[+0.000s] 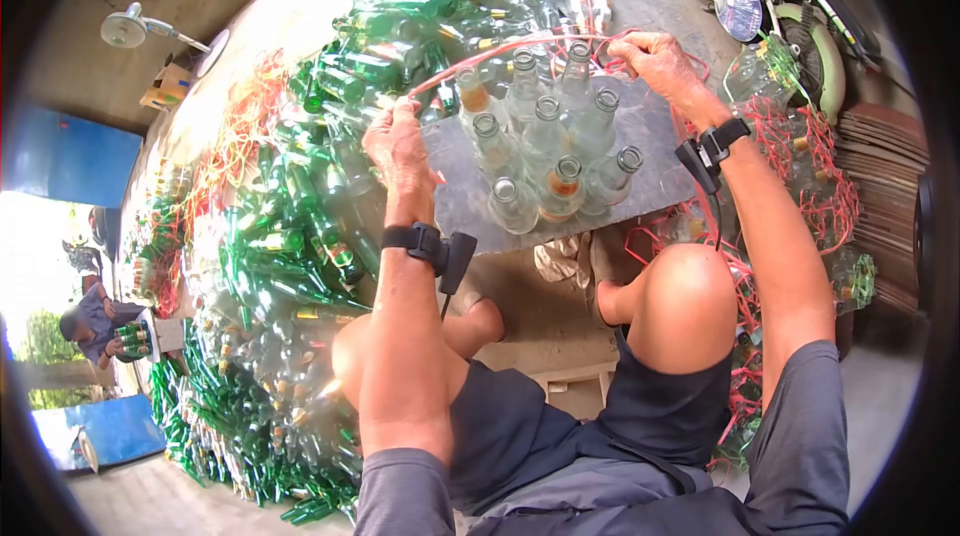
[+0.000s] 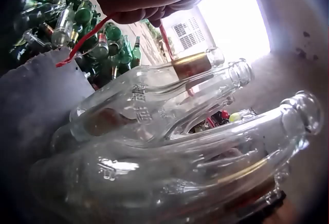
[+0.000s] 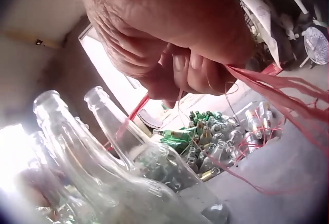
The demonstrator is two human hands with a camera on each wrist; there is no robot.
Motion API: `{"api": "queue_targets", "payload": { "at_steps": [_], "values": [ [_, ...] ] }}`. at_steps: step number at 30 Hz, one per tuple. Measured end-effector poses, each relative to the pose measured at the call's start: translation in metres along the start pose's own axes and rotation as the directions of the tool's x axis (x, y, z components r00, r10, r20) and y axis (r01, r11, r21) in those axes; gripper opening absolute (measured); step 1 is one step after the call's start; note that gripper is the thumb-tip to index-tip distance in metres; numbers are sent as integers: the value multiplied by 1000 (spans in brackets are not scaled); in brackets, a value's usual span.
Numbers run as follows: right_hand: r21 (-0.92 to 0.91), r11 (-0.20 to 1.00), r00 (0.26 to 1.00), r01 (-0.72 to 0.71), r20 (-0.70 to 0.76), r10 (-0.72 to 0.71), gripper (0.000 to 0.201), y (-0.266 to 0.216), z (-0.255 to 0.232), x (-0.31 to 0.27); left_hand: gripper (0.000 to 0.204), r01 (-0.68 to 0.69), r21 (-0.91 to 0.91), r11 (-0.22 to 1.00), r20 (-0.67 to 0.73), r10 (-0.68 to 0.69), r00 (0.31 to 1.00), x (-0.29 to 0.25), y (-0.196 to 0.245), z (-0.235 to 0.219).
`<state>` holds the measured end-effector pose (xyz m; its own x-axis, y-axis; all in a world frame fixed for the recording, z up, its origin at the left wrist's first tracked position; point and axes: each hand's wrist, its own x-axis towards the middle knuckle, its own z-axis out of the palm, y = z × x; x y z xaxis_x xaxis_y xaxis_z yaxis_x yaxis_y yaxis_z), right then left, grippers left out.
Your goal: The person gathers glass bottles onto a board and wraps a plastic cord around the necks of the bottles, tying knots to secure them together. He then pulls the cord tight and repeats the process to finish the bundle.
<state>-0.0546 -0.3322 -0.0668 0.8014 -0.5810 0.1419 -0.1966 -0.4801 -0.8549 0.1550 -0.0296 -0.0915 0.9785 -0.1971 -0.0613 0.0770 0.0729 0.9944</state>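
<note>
A cluster of several clear glass bottles stands upright on a grey board in front of the knees. Red plastic twine stretches behind the bottle necks from one hand to the other. At the cluster's left, my left hand pinches one end of it; the left wrist view has a short tail hanging past the fingers. Beyond the far right bottles, my right hand grips the other part with curled fingers. Loose red strands trail from that hand in the right wrist view.
Green and clear bottles lie heaped along the left and far side. Tangled red twine lies on the left heap; twine-bound bottles stand at the right. Fans stand further off. Another person is at the far left with green bottles.
</note>
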Motion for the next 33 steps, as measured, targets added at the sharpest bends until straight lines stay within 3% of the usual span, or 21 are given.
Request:
{"api": "queue_targets", "payload": {
  "at_steps": [3,6,9,13,16,20,22,26,28,29,31,33],
  "values": [
    [-77,997,998,-13,58,18,33,23,11,7,23,88,124,988,-15,-86,996,-1,-24,-3],
    [-34,990,986,-140,82,143,32,35,24,0,22,87,183,979,-26,-84,996,-4,-49,-8],
    [-14,990,987,-142,73,142,30,51,38,-6,23,63,248,967,-28,-57,998,-8,-76,-11],
    [30,976,958,-216,201,206,26,62,44,-13,19,75,422,903,20,-91,996,-8,-110,-18],
    [63,965,944,-255,233,234,27,87,54,-16,22,33,467,884,64,-71,995,-19,-117,-16],
    [59,938,917,-340,243,317,28,66,58,-30,23,87,477,874,64,-134,989,-31,-117,-19],
    [72,964,948,-256,215,236,26,92,66,-31,23,87,452,888,69,-132,989,-34,-123,-21],
    [108,950,941,-292,207,266,23,121,79,-37,28,87,497,864,115,-165,979,-32,-149,-33],
    [78,995,981,-68,189,52,29,135,83,-43,31,76,530,845,106,-155,982,-36,-152,-33],
    [77,995,980,-68,190,52,29,130,82,-48,31,77,529,845,106,-155,982,-39,-151,-33],
    [191,938,926,-289,303,224,31,113,79,-61,32,98,497,862,113,-176,978,-43,-150,-32],
    [176,926,911,-334,312,270,32,102,74,-71,32,74,512,856,142,-169,975,-43,-153,-36]
  ]
}}
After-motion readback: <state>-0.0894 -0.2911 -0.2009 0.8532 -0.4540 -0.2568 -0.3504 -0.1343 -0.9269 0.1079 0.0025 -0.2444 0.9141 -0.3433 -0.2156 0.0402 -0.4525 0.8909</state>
